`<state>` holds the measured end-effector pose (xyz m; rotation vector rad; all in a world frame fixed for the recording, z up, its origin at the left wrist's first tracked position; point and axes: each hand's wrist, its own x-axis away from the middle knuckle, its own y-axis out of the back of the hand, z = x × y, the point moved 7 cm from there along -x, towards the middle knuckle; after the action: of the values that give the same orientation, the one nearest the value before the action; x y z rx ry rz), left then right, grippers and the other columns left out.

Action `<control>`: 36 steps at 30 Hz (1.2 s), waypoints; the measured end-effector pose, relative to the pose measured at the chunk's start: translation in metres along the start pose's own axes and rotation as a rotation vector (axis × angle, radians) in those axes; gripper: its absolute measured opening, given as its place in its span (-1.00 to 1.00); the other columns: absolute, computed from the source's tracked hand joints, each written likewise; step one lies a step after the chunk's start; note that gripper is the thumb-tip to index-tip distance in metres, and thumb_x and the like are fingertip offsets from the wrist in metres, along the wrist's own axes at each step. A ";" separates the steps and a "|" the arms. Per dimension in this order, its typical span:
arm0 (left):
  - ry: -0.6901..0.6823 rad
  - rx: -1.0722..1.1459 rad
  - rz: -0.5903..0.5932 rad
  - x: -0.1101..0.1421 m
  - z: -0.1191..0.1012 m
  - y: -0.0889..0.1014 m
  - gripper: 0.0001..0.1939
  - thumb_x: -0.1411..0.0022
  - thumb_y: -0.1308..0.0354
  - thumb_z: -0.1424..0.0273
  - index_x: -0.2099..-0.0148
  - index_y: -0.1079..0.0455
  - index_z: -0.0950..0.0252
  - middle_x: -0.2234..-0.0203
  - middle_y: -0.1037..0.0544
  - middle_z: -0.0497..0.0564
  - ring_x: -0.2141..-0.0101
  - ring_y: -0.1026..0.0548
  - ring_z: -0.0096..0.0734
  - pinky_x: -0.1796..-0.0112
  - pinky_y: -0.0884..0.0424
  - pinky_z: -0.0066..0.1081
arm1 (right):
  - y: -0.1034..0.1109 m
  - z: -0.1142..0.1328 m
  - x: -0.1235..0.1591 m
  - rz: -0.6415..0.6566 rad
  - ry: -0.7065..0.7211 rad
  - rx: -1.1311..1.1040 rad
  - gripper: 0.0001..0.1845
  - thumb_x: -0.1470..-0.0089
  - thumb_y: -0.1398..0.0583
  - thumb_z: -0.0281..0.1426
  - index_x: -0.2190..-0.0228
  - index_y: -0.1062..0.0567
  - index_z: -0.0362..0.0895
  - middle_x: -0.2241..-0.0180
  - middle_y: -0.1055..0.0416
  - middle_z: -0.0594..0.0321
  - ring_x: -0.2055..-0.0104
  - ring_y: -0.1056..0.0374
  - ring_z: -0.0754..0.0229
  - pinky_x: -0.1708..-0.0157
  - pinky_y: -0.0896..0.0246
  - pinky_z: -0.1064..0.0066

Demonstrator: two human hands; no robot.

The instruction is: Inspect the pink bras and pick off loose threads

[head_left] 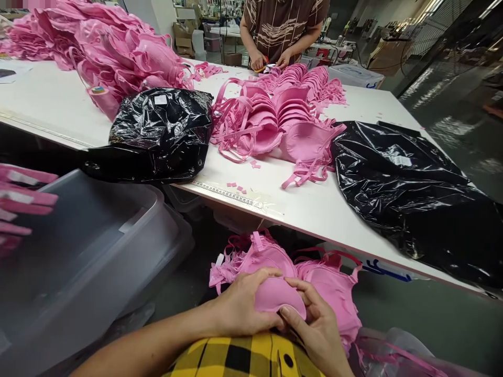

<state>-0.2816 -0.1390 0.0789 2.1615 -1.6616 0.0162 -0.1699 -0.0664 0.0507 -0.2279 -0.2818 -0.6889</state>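
A pink bra (280, 297) lies on my lap, and one of its smooth cups is between my two hands. My left hand (245, 303) curves round the left side of that cup, thumb below and fingers above. From the right, my right hand (314, 319) pinches the cup's edge between thumb and fingers. More pink bras (332, 293) are bunched behind and to the right, their straps hanging loose. The undersides of the fingers and the cup's inner face are hidden.
On the white table (306, 209) are nested pink bras (275, 115), a large pink heap (118, 42) and two black plastic bags (165, 125) (408, 183). A grey plastic bin (118, 262) stands at left. Across the table, a person (283, 31) holds orange-handled scissors (261, 68).
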 end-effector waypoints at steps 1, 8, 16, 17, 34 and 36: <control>-0.075 -0.006 0.002 0.000 -0.004 0.001 -0.27 0.09 -0.34 0.39 -0.15 -0.20 0.22 0.03 -0.46 0.10 0.06 -0.43 -0.14 0.04 -0.33 -0.25 | 0.000 0.001 0.000 0.006 -0.011 -0.023 -0.52 0.07 -0.30 -0.16 0.15 -0.32 -0.07 0.48 -0.41 0.32 0.53 -0.37 0.25 0.55 -0.32 0.48; -0.664 -0.021 -0.159 0.013 -0.030 0.015 -0.75 -0.05 -0.28 0.48 0.17 -0.48 0.38 0.19 -0.54 0.22 0.14 -0.50 -0.25 0.12 -0.44 -0.37 | -0.002 0.001 0.003 -0.001 0.012 -0.184 -0.62 0.07 -0.33 -0.23 0.25 -0.30 -0.02 0.45 -0.42 0.38 0.57 -0.36 0.33 0.53 -0.33 0.52; -0.406 0.055 -0.382 0.011 -0.012 0.021 -0.80 -0.01 -0.25 0.56 0.24 -0.51 0.33 0.51 -0.60 0.01 0.50 -0.53 -0.46 0.43 -0.47 -0.55 | -0.003 -0.004 -0.001 0.027 -0.001 -0.155 -0.52 0.04 -0.31 -0.21 0.13 -0.27 -0.06 0.51 -0.45 0.34 0.60 -0.38 0.29 0.58 -0.29 0.49; -0.272 0.070 -0.394 0.008 -0.004 0.022 -0.71 0.06 -0.28 0.56 0.20 -0.50 0.32 0.51 -0.60 -0.02 0.51 -0.53 -0.45 0.42 -0.48 -0.53 | -0.005 -0.005 -0.003 0.064 -0.036 -0.133 -0.46 0.03 -0.30 -0.20 0.06 -0.25 -0.08 0.51 -0.45 0.33 0.61 -0.38 0.28 0.59 -0.29 0.49; -0.573 0.181 -0.148 0.013 0.005 0.016 -0.86 -0.10 -0.17 0.59 0.48 -0.44 0.37 0.39 -0.55 0.11 0.43 -0.53 -0.49 0.41 -0.48 -0.55 | -0.024 -0.046 -0.008 0.216 -0.350 -0.467 -0.75 0.24 -0.40 -0.28 0.55 -0.55 -0.20 0.70 -0.46 0.26 0.82 -0.23 0.41 0.83 0.09 0.70; -0.733 -0.013 -0.102 0.019 -0.002 0.016 -0.89 -0.15 -0.11 0.58 0.38 -0.45 0.36 0.29 -0.54 0.18 0.33 -0.55 -0.42 0.34 -0.49 -0.52 | -0.025 -0.046 -0.009 0.219 -0.383 -0.491 -0.77 0.25 -0.40 -0.31 0.57 -0.52 -0.21 0.71 -0.46 0.25 0.84 -0.20 0.43 0.85 0.11 0.71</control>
<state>-0.2901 -0.1592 0.0904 2.3930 -1.8762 -0.9101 -0.1845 -0.0933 0.0072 -0.8527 -0.4429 -0.4842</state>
